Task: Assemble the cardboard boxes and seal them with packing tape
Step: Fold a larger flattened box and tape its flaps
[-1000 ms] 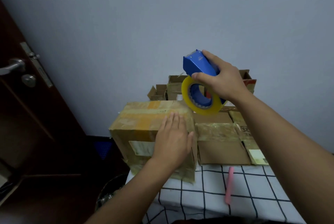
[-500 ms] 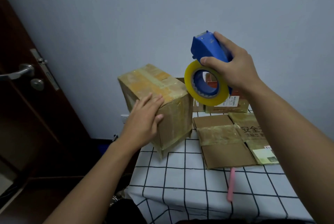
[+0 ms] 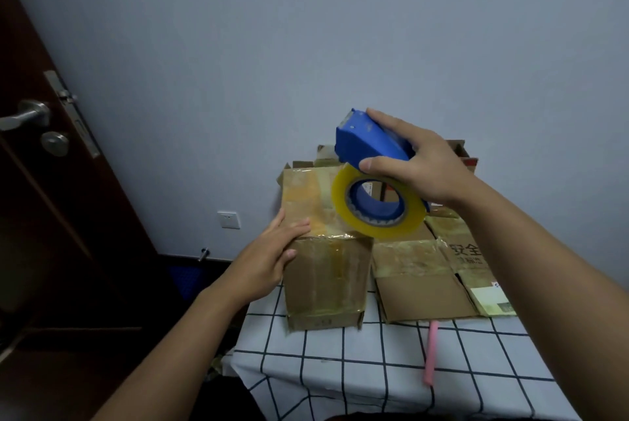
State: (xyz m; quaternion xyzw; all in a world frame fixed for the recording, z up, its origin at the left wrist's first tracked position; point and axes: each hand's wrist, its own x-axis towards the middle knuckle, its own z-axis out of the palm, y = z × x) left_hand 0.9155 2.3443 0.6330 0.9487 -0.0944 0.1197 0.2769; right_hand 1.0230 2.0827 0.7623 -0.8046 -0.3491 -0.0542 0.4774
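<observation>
Your left hand (image 3: pixel 269 260) rests flat-fingered on the near left edge of the taped cardboard box (image 3: pixel 323 267) standing on the checked table (image 3: pixel 374 369), while your right hand (image 3: pixel 418 169) grips the blue tape dispenser (image 3: pixel 371 175) just above it.

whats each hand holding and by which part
The right hand grips the tape dispenser by its blue body, above the tape roll. The left hand holds nothing; its straight fingers rest against the upright box.
</observation>
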